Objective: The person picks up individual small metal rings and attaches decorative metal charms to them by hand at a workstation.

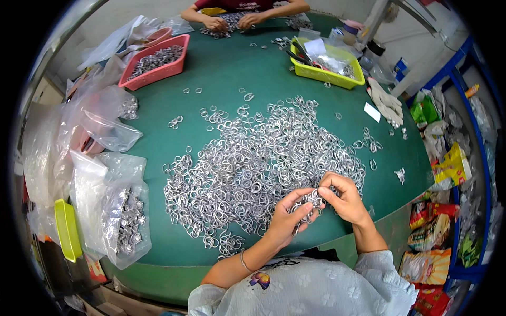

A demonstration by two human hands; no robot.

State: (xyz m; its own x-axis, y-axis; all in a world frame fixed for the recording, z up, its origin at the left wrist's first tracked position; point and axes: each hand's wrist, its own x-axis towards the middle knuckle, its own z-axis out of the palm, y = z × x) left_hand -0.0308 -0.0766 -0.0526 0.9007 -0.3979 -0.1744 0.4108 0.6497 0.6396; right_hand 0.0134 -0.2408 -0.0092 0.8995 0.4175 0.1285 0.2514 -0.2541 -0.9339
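Note:
A wide heap of small silver metal rings [253,158] covers the middle of the green table [221,73]. My left hand [287,218] grips a small bunch of linked rings [311,203] at the heap's near edge. My right hand [342,197] pinches the same bunch from the right, fingertips touching those of the left hand. A thin bracelet sits on my left wrist.
A pink tray of rings [155,60] stands far left, a yellow-green tray [327,66] with tools far right. Clear plastic bags of rings [118,210] lie at the left edge. Another person's hands [232,22] work rings at the far side. White gloves [387,102] lie right.

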